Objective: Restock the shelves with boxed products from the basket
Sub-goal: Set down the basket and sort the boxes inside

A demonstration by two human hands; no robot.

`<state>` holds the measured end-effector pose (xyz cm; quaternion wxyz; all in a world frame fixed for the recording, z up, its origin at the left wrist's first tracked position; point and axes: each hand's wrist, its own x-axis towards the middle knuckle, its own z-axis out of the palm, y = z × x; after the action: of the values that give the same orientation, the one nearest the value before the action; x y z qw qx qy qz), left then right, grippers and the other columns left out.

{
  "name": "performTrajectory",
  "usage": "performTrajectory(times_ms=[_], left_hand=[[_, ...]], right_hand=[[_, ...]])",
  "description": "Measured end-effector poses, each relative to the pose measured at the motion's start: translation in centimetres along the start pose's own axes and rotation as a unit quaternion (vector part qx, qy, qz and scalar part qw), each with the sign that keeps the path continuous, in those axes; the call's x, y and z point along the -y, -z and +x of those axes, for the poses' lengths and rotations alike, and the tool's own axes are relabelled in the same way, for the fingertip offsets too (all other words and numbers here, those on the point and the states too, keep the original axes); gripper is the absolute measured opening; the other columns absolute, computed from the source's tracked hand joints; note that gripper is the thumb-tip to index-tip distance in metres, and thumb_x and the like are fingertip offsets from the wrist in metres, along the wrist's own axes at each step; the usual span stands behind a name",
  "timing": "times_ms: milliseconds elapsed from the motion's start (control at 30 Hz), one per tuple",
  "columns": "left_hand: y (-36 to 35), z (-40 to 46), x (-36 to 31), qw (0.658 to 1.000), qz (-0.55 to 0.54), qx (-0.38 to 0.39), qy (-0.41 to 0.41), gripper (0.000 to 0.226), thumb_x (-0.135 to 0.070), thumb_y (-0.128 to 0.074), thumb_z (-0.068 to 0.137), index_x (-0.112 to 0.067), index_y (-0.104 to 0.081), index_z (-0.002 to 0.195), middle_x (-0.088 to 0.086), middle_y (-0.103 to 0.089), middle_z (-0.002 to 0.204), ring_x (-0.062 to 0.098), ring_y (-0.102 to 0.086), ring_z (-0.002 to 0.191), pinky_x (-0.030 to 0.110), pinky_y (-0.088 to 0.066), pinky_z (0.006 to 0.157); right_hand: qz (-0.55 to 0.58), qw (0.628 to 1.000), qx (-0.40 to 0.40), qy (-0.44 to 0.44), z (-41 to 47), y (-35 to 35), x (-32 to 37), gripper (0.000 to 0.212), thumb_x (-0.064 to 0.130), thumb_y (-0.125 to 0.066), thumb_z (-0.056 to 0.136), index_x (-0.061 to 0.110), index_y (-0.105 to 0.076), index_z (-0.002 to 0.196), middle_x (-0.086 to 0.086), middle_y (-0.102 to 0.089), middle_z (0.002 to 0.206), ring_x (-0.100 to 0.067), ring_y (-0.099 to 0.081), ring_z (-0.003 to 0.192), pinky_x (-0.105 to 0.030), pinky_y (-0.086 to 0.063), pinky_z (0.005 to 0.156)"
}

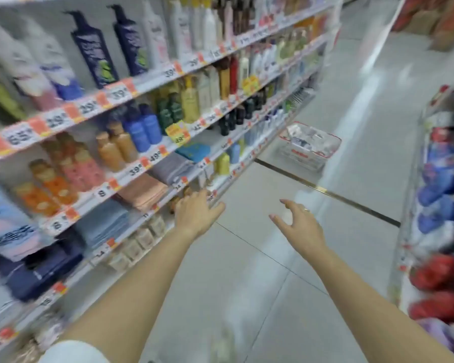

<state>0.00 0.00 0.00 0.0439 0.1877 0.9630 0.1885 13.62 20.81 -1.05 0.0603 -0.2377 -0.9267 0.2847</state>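
Observation:
A red-and-white wire basket (309, 148) stands on the aisle floor ahead, against the foot of the left shelving, with pale boxed products piled inside. Small beige boxes (144, 238) line a low shelf on the left. My left hand (197, 213) reaches forward beside the edge of that low shelf, fingers spread, holding nothing. My right hand (298, 222) is stretched out over the floor, fingers apart and curled, empty, with a ring on one finger. Both hands are well short of the basket. The view is blurred by motion.
Tall left shelving (142, 85) holds bottles, folded towels (142, 192) and orange price tags. A second shelf unit (440, 205) with red and blue packs runs along the right. The grey tiled floor (273, 284) between them has a dark strip across it.

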Motion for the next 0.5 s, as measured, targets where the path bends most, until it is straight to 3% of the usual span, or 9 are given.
performTrajectory(times_ms=[200, 500], left_hand=[[-5.8, 10.9, -4.0, 0.995, 0.011, 0.095, -0.025, 0.060, -0.059, -0.046, 0.085, -0.020, -0.051, 0.130, 0.005, -0.057, 0.130, 0.027, -0.052, 0.119, 0.037, -0.038, 0.096], [-12.0, 29.7, -9.3, 0.980, -0.039, 0.188, -0.042, 0.062, -0.061, -0.046, 0.084, -0.020, -0.051, 0.130, 0.004, -0.059, 0.128, 0.025, -0.053, 0.117, 0.038, -0.040, 0.100]], right_hand=[[-0.003, 0.998, -0.002, -0.059, 9.8, -0.6, -5.4, 0.052, 0.055, -0.050, 0.090, 0.028, -0.046, 0.135, -0.001, -0.053, 0.131, -0.021, -0.048, 0.121, -0.031, -0.037, 0.085], [0.007, 0.985, -0.007, -0.173, 26.8, -0.6, -11.5, 0.053, 0.056, -0.049, 0.090, 0.029, -0.045, 0.135, 0.000, -0.053, 0.132, -0.020, -0.047, 0.122, -0.032, -0.038, 0.084]])
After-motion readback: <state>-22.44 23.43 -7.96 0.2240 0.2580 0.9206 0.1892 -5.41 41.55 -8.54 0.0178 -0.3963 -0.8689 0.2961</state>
